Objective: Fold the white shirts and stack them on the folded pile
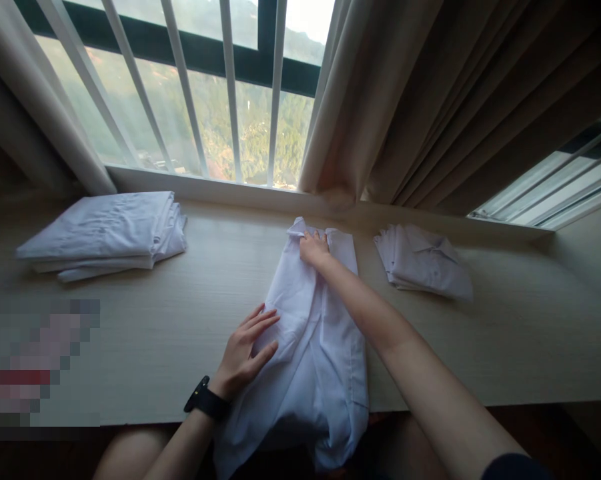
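Note:
A long white garment [300,360] lies lengthwise on the pale table, its near end hanging over the front edge toward my lap. My right hand [314,248] is at its far end, fingers curled down into the cloth near the raised folds. Along the garment's left side, my left hand [250,343] rests with fingers stretched out and apart, the fingertips over the cloth. A black watch [207,398] is on my left wrist. Creases run down the middle of the garment; whether it is a shirt or a coat I cannot tell.
A stack of folded white garments [105,230] lies at the table's back left. A smaller folded white stack [423,260] is on the right. Behind the table [505,347] are a barred window [205,120] and heavy curtains [380,100]. A blurred-out patch covers the lower left.

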A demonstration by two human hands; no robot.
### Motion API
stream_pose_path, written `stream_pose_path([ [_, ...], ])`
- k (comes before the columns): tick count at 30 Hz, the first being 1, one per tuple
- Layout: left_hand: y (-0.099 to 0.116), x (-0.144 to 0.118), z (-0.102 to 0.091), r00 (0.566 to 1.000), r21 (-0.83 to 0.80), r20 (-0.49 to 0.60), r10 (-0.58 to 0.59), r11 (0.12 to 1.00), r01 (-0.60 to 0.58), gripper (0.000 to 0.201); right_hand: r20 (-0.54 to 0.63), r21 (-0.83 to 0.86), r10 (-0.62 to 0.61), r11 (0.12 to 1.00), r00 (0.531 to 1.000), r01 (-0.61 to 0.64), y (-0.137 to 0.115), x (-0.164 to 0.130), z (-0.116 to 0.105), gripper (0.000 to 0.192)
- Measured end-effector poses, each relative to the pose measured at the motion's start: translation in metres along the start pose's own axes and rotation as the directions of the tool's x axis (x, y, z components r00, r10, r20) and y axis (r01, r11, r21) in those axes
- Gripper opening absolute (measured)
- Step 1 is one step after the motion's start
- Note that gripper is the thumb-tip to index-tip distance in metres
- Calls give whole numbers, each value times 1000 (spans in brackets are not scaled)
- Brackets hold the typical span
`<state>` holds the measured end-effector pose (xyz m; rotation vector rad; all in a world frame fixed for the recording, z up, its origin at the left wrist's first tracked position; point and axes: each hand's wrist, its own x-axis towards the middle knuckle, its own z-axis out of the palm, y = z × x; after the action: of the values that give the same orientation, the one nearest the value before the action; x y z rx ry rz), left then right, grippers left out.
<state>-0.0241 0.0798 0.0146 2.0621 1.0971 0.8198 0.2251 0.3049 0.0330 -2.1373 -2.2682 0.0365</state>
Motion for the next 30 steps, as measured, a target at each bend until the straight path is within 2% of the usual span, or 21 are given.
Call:
stream_pose_path([
  [4, 1, 1, 5, 998, 93, 42, 39, 995, -43, 51, -74, 188, 32, 982, 997, -18, 45, 22, -9, 56],
  [7, 2, 2, 7, 996, 149, 80, 41, 987, -53, 53, -18, 229, 88, 970, 996, -81, 72, 24, -3, 62],
  [10, 5, 3, 7, 995, 187, 95, 30, 981, -47, 51, 15, 231, 114, 966, 993, -115, 87, 18, 9, 68],
  [16, 14, 6, 8, 985, 282, 173, 22, 957, -71, 50, -52, 206, 148, 969, 988, -134, 90, 16, 13, 63],
  [20, 15, 5, 11, 979, 347, 202, 18, 934, -89, 64, 60, 85, 129, 987, 990, -134, 79, 17, 5, 65],
  [22, 14, 5, 13, 980, 379, 200, 10, 921, -87, 70, -30, 69, 117, 991, 993, -114, 69, 5, -1, 61],
  [24, 12, 4, 15, 980, 406, 199, 3, 910, -86, 73, -148, 114, 100, 990, 984, -83, 59, -23, -7, 58],
  [26, 12, 3, 17, 979, 428, 205, 1, 899, -90, 74, -196, 178, 78, 983, 977, -43, 49, -75, -12, 58],
  [28, 11, 2, 18, 977, 445, 211, 5, 890, -101, 74, -225, 234, 79, 972, 971, -25, 42, -151, -11, 57],
  [30, 11, 0, 19, 977, 458, 213, 8, 883, -107, 71, -278, 347, 175, 935, 944, -71, 34, -242, -1, 55],
])
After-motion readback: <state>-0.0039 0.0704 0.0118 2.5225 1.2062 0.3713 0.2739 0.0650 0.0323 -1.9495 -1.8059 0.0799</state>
